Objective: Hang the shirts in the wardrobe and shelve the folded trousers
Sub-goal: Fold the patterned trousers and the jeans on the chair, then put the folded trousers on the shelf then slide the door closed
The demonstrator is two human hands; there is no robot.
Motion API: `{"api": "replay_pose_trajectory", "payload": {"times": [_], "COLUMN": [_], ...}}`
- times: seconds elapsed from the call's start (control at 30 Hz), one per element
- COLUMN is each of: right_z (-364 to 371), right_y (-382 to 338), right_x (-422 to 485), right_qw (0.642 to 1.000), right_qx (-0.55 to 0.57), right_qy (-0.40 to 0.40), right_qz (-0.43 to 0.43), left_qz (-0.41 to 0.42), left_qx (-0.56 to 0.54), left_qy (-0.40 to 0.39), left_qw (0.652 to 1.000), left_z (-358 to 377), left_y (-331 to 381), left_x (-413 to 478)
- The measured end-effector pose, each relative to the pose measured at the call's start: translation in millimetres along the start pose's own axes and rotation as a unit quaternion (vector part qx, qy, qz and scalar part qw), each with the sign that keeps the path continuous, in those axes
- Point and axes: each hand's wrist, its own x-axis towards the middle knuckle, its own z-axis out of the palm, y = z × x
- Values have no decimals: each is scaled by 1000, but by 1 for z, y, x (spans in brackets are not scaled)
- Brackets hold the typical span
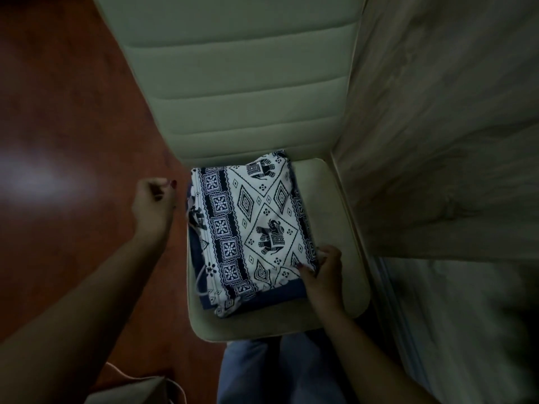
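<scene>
From my feed this reads as a home: a pale padded chair (239, 91) stands on a reddish wood floor (58, 112) beside a marbled panel (437, 112), with folded trousers (250, 228) on its seat.

The left hand (154, 207) hovers with fingers curled in, holding nothing, forearm stretched forward. To its right, the right hand (322, 272) pinches the folded trousers (256, 228) at their edge.
</scene>
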Motion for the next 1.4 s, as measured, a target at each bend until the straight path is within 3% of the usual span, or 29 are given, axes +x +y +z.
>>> {"api": "replay_pose_trajectory", "payload": {"times": [0.27,0.53,0.67,0.73,0.83,1.0,1.1,1.33,1.4], "right_z": [-12,-15,-16,-18,-17,1,11,16,10], "right_y": [10,14,13,8,-9,-24,-15,-15,-14], "right_x": [-11,-13,-11,-2,20,56,65,66,57], "right_qw": [997,988,989,988,996,984,982,968,968], "right_qx": [-43,-91,-109,-135,-63,42,64,147,161], "right_qy": [-65,-121,-102,-74,-59,-149,-163,-200,-192], "right_qz": [-26,-8,-18,-20,15,85,74,39,26], "left_qz": [-49,-91,-140,-132,-141,-192,-208,-278,-285], "left_qx": [82,-10,-5,-17,-20,-22,-40,-101,-85], "left_qy": [-152,-103,-190,-197,-176,-225,-209,-351,-350], "left_qw": [984,990,972,971,974,955,955,888,888], "left_z": [5,-6,-15,-19,-19,6,9,11,11], "left_y": [-46,-53,-55,-59,-63,-68,-71,-74,-69], "left_x": [-90,-78,-78,-80,-74,-79,-73,-51,-53]}}
